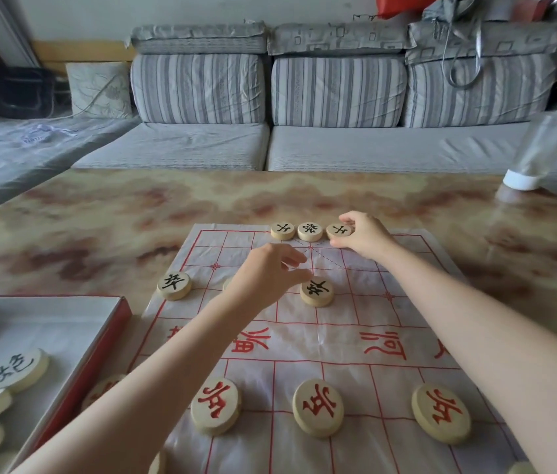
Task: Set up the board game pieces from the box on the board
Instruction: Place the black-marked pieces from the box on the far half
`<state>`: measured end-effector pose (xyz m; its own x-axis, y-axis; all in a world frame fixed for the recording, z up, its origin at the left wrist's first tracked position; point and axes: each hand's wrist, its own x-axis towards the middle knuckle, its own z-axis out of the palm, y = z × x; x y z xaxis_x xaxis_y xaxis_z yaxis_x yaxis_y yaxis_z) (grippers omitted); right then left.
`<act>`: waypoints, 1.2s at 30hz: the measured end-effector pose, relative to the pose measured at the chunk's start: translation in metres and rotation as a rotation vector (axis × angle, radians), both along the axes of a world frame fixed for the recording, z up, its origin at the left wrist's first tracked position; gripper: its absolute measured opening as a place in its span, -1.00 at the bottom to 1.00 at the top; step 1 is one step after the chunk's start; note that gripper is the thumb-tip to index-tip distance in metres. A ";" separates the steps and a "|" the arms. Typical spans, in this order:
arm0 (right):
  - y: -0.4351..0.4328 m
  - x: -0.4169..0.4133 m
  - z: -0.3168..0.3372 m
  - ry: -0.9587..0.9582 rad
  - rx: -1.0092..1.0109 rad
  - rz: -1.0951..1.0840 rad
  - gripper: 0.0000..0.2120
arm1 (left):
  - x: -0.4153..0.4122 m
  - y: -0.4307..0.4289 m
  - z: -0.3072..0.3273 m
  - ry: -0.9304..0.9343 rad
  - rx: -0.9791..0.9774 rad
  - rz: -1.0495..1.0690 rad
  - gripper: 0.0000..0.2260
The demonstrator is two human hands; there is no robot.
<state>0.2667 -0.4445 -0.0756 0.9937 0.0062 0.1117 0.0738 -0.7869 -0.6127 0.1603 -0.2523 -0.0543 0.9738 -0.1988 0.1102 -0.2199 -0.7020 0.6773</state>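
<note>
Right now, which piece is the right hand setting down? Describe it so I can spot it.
Start at the paper board with red grid lines on the marbled table. Along its far edge sits a row of three wooden discs with black characters. The one you want is the rightmost disc: unlike its two neighbours, it has the right hand pinching it.

On the paper board (403, 331) stand 5 wooden discs with black characters in plain view: 3 in a row at the far edge (309, 231), 1 at the left edge (174, 285) and 1 near the middle (317, 291). A 6th pale disc peeks out behind the left wrist; its marking is hidden. Nearer the camera lie 3 discs with red characters (318, 407), and a 4th is partly covered by the left forearm. The box (64, 328) holds at least 4 more discs (18, 369). 2 hands reach over the board: the left hand (266, 273) and the right hand (364, 236).
</note>
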 end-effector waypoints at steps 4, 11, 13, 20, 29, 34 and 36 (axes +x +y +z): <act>-0.004 -0.012 0.004 -0.029 0.028 -0.004 -0.40 | -0.003 0.009 0.005 -0.015 -0.027 0.021 -0.71; 0.017 -0.051 0.030 -0.073 0.018 0.090 -0.58 | -0.020 0.040 0.019 -0.040 -0.056 0.080 -0.75; 0.032 -0.065 0.039 -0.037 0.035 0.149 -0.61 | -0.027 0.053 0.026 -0.053 -0.064 0.091 -0.77; 0.100 -0.112 0.074 -0.031 0.086 0.299 -0.70 | -0.059 0.117 0.053 -0.099 -0.048 0.200 -0.79; 0.216 -0.188 0.084 0.088 0.035 0.633 -0.73 | -0.123 0.230 0.032 -0.010 0.143 0.311 -0.81; 0.256 -0.216 0.069 0.146 -0.122 0.763 -0.68 | -0.140 0.266 0.015 0.083 0.302 0.341 -0.74; 0.266 -0.223 0.064 0.159 -0.177 0.786 -0.67 | -0.140 0.270 0.011 0.112 0.302 0.329 -0.67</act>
